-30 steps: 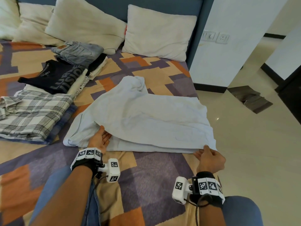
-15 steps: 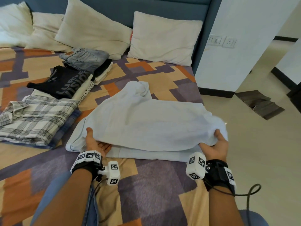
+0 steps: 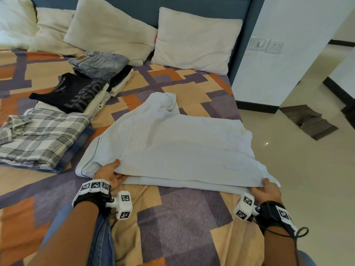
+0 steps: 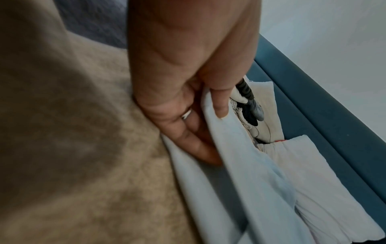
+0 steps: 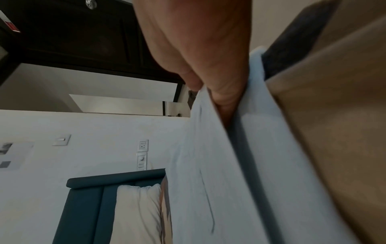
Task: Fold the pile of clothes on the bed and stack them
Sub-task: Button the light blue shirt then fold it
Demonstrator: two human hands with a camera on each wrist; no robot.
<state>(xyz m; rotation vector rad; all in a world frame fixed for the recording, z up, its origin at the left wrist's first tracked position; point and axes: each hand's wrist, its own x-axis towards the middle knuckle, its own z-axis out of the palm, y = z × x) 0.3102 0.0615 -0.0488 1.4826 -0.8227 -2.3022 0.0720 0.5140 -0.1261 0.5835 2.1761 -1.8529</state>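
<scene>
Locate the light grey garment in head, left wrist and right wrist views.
Head: light grey garment centre, spread on the bed.
Left wrist: lower right, a fold pinched by the left hand.
Right wrist: centre-right band under the right hand.
Shared landmark: blue headboard.

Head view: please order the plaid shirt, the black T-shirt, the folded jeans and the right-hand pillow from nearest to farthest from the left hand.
From the left hand:
1. Plaid shirt, nearest, to its left.
2. Black T-shirt, behind the plaid shirt.
3. Folded jeans, farther back, near the pillows.
4. Right-hand pillow, farthest, against the headboard.
</scene>
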